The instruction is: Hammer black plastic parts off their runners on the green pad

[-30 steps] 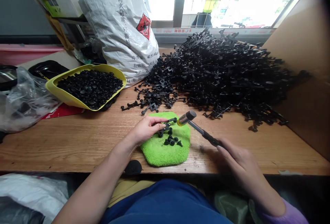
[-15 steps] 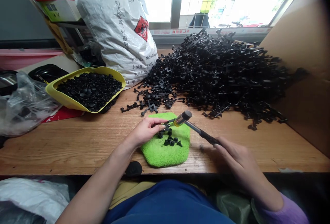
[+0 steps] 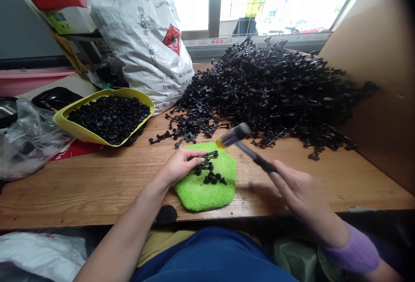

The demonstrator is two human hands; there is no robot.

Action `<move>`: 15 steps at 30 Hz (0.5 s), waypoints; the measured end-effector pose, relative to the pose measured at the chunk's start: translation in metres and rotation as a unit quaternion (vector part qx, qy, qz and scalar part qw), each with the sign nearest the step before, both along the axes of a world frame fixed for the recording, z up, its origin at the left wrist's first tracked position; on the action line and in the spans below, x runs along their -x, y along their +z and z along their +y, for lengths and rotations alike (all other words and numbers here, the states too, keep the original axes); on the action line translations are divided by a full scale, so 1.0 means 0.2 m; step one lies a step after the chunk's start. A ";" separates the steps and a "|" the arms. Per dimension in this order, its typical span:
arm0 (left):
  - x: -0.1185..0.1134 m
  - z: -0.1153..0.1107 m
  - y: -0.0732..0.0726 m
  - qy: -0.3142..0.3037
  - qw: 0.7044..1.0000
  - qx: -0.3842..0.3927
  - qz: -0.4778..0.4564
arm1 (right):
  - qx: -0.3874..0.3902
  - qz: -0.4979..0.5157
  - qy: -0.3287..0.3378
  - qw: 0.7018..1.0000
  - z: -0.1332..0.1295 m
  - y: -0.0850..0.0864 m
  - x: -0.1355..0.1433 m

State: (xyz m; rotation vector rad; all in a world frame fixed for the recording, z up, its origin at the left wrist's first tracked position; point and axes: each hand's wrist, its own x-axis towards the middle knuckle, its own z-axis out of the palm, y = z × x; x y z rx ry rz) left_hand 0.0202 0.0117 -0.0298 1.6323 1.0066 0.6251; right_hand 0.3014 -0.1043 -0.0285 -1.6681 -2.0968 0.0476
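My left hand (image 3: 181, 165) pinches a branched black plastic sprue (image 3: 205, 161) over the far part of a green cloth pad (image 3: 204, 197). Round knobs stick out from the sprue's ends. Several loose black caps with stems (image 3: 214, 179) lie on the pad just below it. In my right hand (image 3: 295, 187) is the dark grip of a small hammer (image 3: 234, 136), its head yellow at one end and dark at the other. The hammer head is blurred and hangs above the pad's far right corner, apart from the sprue.
A large heap of black sprues (image 3: 272, 87) covers the back of the wooden table (image 3: 106, 187). To the left, a yellow scoop-shaped tray (image 3: 65, 120) holds many black caps, in front of a white sack (image 3: 129, 35). A cardboard sheet (image 3: 376, 57) stands at the right.
The hammer has risen away from the sprue, its head now higher and to the right. My left hand keeps its hold on the sprue. The whole view has shifted slightly.
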 end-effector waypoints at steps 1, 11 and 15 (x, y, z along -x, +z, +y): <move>0.00 0.00 -0.01 0.000 1.000 0.001 0.004 | 0.017 -0.020 0.016 1.000 0.00 0.00 0.00; 0.34 -0.18 0.19 0.100 0.994 -0.040 0.037 | 0.123 0.167 -0.021 0.978 -0.02 -0.07 -0.16; 1.01 -0.52 0.26 0.175 0.948 -0.042 0.264 | 0.133 0.150 -0.139 0.970 -0.05 -0.25 -0.37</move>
